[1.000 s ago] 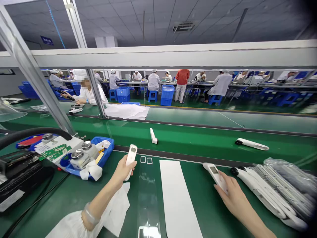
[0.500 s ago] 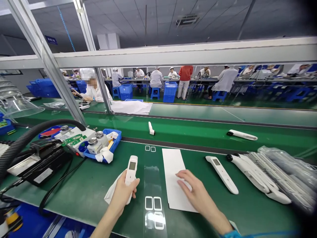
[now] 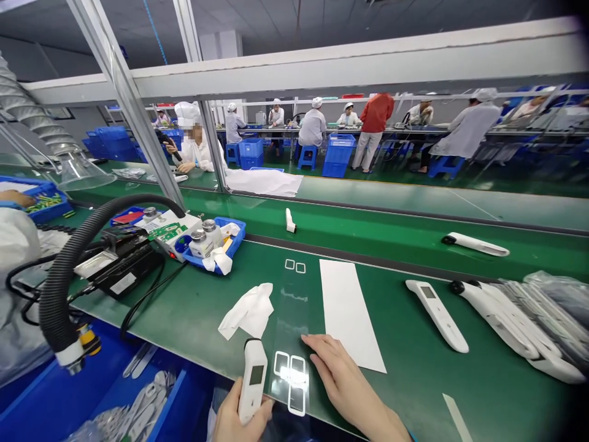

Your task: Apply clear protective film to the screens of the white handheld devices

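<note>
My left hand [image 3: 243, 412] grips a white handheld thermometer [image 3: 253, 383] at the table's front edge, its small grey display facing up. My right hand [image 3: 343, 380] is open, fingers stretched out over the right edge of a clear film strip [image 3: 292, 313]. White rounded frame stickers [image 3: 297, 393] lie on the near end of that strip, and two smaller ones [image 3: 295, 266] lie at its far end. A white paper sheet [image 3: 348, 313] lies just beyond my right hand. Past the thermometer is a crumpled white cloth [image 3: 248, 310].
On the right lie another thermometer [image 3: 437, 316] and a stack of white housings [image 3: 501, 325]. A blue tray [image 3: 237, 245] with metal-capped jars stands left, near a black hose [image 3: 55, 294]. Two white devices lie on the green belt [image 3: 368, 230]. A co-worker [image 3: 197, 147] sits across.
My left hand has brought the thermometer toward the table's front edge, leaving the cloth lying on the table. My right hand has shifted off the paper to the film strip. The view has tilted down.
</note>
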{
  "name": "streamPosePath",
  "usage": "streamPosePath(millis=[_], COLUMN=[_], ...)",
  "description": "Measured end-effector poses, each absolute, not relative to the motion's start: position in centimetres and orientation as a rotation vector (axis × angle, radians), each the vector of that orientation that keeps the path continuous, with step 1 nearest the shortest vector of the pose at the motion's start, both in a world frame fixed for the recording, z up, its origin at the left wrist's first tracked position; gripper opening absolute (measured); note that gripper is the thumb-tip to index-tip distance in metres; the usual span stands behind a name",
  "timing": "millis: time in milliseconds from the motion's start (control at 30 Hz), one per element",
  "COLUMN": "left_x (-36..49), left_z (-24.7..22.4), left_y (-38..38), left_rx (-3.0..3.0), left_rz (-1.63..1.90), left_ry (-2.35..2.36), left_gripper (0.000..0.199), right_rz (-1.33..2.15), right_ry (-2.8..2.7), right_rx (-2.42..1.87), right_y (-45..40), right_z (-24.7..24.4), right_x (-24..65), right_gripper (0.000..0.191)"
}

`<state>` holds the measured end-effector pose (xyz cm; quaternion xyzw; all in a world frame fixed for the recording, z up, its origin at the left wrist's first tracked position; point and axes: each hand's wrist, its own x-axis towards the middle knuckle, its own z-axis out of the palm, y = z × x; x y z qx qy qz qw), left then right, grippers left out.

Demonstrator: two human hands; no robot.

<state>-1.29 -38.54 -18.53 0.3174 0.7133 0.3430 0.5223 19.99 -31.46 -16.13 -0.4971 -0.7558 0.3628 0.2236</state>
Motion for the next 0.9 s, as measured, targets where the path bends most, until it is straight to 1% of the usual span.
streamPosePath(millis=[100, 200, 267, 333, 400, 467, 567, 700, 900], left_x=[0.2, 1.5, 1.8, 1.9, 1.8, 1.7, 1.7, 1.6, 1.9], left_z=[-17.6, -16.7, -16.4, -16.2, -16.0, -15.9, -15.7, -15.3, -14.7], left_y=[-38.0, -37.5, -37.4, -37.3, -37.2, -37.1, -36.9, -36.0, -34.2], left_rx=[0.684, 0.588, 0.568, 0.549, 0.553, 0.586, 0.652, 0.685, 0.720], left_rz=[0.841, 0.915, 0.972, 1.012, 1.015, 0.990, 0.944, 0.961, 0.965], left_ry=[1.593, 1.517, 1.488, 1.465, 1.445, 1.421, 1.421, 1.459, 1.472], left_gripper=[0.054, 0.065, 0.066, 0.066, 0.065, 0.060, 0.055, 0.056, 0.051], right_rz=[1.163, 1.206, 1.293, 1.493, 1.683, 1.775, 1.789, 1.748, 1.708], right_ry=[-1.968, -1.759, -1.587, -1.374, -1.161, -1.028, -0.934, -0.901, -0.925], right_rx=[-1.440, -1.542, -1.593, -1.605, -1.553, -1.480, -1.424, -1.419, -1.438], right_y=[-32.4, -34.0, -35.2, -35.9, -36.2, -35.9, -35.1, -34.5, -34.5], right_z=[-16.2, -16.6, -17.0, -17.4, -17.6, -17.9, -18.2, -18.3, -16.8], right_x=[20.0, 20.1, 20.1, 19.9, 19.6, 19.2, 18.8, 18.7, 18.5], right_gripper=[0.041, 0.041, 0.044, 0.050, 0.056, 0.059, 0.063, 0.067, 0.071])
